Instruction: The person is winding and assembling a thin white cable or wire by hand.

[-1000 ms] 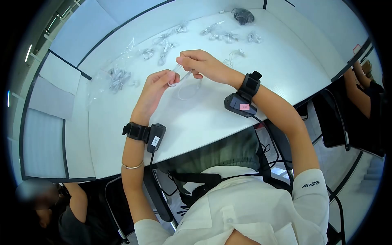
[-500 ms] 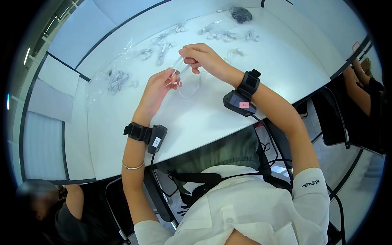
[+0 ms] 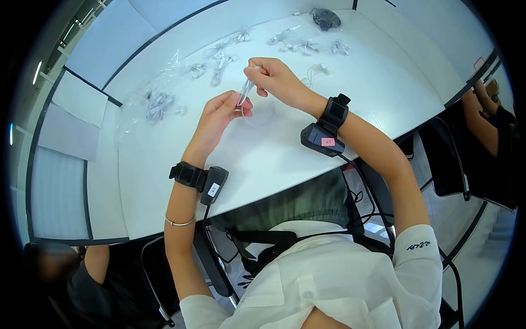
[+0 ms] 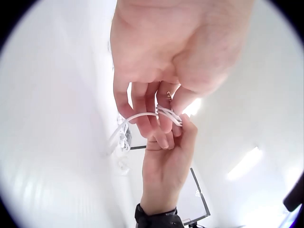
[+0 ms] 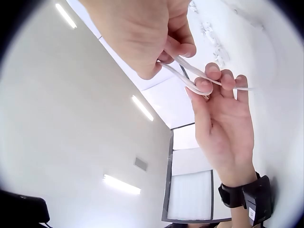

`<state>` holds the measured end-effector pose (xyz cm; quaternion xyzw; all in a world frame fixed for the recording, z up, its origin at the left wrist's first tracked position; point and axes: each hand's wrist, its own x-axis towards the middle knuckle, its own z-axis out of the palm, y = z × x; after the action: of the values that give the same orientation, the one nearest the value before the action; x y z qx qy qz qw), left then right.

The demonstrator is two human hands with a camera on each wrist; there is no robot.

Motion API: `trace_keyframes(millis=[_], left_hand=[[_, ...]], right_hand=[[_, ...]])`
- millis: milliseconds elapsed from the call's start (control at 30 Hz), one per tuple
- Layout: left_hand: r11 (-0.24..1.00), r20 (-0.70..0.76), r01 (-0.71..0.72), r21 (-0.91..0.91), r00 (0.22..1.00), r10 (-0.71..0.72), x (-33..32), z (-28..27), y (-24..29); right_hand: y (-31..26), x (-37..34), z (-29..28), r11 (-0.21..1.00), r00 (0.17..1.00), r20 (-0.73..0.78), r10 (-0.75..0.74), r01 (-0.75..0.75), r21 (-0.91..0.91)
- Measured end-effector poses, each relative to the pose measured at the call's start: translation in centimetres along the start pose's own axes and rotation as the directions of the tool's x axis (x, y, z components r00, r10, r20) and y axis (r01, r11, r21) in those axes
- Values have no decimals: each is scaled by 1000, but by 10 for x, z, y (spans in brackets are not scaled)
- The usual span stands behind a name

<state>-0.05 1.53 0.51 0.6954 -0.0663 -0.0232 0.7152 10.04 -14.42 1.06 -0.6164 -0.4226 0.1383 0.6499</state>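
Note:
A white cable (image 3: 247,90), gathered into a narrow bundle of several strands, is stretched between the two hands above the table. My left hand (image 3: 218,112) pinches its lower end between thumb and fingers, and the other fingers are spread. The right hand (image 3: 274,78) grips the upper end with curled fingers. In the right wrist view the cable strands (image 5: 190,81) run from the right fist to the left fingertips. A single length of cable (image 4: 137,115) curves away from the left fingers in the left wrist view.
Several bundled white cables (image 3: 222,68) lie toward the back of the white table (image 3: 263,164). Clear plastic bags (image 3: 137,109) and a cable bundle (image 3: 159,105) are at the left. At the back right sits a black bundle (image 3: 326,20). A loose cable (image 3: 319,69) lies beyond the right hand.
The right hand has moved slightly up and right, the left hand slightly right. The strands between them now lie closer together, and the hanging loop shows less.

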Motion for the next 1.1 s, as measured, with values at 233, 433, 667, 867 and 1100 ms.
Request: trace_keyframes(millis=[233, 433, 667, 867, 1100], left_hand=[[999, -40, 30, 34, 999, -29, 0, 6, 6], [974, -143, -84, 211, 983, 116, 0, 5, 2], [936, -129, -124, 331, 976, 174, -1, 9, 1], [952, -179, -105, 289, 970, 161, -2, 16, 3], [906, -75, -52, 420, 993, 92, -1, 17, -5]], right_hand=[[-1, 0, -2, 999, 1000, 2, -27, 27, -34], [-2, -1, 0, 999, 1000, 14, -14, 15, -35], [0, -1, 1, 997, 999, 33, -37, 39, -62], [0, -5, 8, 999, 997, 76, -22, 25, -36], [9, -6, 15, 997, 993, 88, -74, 76, -23]])
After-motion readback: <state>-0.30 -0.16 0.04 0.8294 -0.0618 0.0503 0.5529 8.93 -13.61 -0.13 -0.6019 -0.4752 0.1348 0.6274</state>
